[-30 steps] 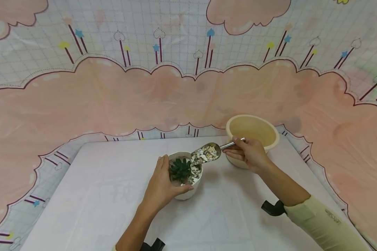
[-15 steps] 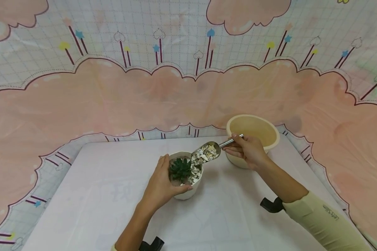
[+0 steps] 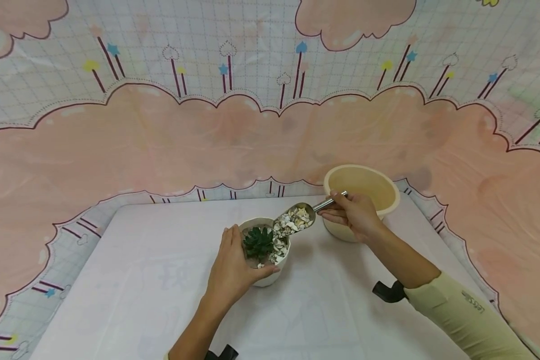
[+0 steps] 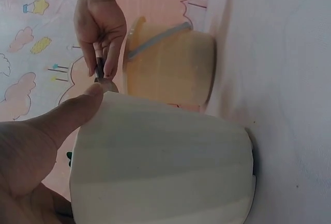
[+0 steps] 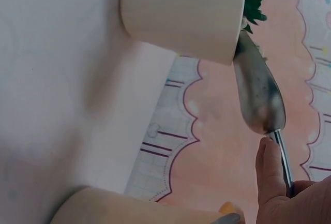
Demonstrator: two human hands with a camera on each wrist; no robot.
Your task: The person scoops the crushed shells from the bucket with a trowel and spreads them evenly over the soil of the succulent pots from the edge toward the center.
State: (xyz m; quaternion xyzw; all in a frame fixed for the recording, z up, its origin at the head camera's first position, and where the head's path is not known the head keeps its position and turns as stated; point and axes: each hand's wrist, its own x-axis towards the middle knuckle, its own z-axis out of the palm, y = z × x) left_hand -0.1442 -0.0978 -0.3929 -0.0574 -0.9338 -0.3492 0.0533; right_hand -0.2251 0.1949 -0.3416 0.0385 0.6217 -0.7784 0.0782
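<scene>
A white pot (image 4: pixel 165 157) stands on the table with a green succulent (image 3: pixel 258 243) in it. Pale stone chips (image 3: pixel 279 250) cover the right part of its top. My left hand (image 3: pixel 234 267) grips the pot from the left, thumb along the near rim and fingers at the far side. My right hand (image 3: pixel 355 216) holds a metal scoop (image 5: pixel 260 92) by its handle, heaped with more chips. The scoop's lip lies right at the pot's right rim, tilted slightly down toward the succulent.
A cream bucket (image 3: pixel 389 197) with a grey handle (image 4: pixel 159 40) stands behind and beneath my right hand. White cloth covers the table (image 3: pixel 162 280). A patterned pink and white sheet (image 3: pixel 234 140) hangs behind it.
The scoop's handle end has dipped and shifted left slightly, with its lip staying at the pot's rim. My left hand has adjusted a little along the rim, thumb moving slightly right.
</scene>
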